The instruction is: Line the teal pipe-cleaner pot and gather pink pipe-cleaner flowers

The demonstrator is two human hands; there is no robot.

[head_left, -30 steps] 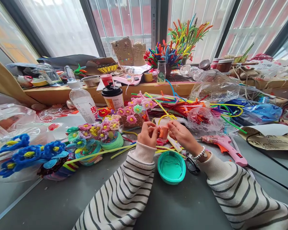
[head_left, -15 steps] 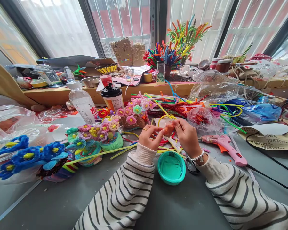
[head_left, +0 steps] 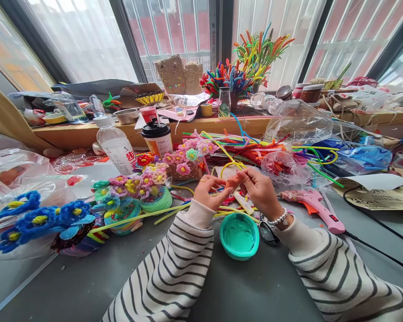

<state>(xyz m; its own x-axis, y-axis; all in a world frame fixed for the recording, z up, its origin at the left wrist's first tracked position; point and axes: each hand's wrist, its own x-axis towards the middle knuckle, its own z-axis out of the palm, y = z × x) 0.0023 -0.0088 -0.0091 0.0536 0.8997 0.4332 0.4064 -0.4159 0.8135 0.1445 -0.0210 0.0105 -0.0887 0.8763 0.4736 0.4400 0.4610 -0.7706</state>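
Both hands at work over the middle of the surface (head_left: 245, 290), its near edge cut off by the view. Left hand (head_left: 206, 192) and right hand (head_left: 261, 190) each had a narrow grip, fingertips pinching opposite ends of a small orange piece (head_left: 233, 182). Fingers covered those ends; its exact form was hard to make out. Dark-rimmed glasses (head_left: 267, 234) lay partly hidden by the right wrist. White tube (head_left: 243, 203) behind the hands, also partly covered.

Against the first frame: orange piece turned and looked flatter, left fingers less bunched. Teal bowl (head_left: 239, 237) hardly changed, upright, nearer the near edge than the hands. Pink glue gun (head_left: 324, 212) lay toward the right edge, its cord running out of view.
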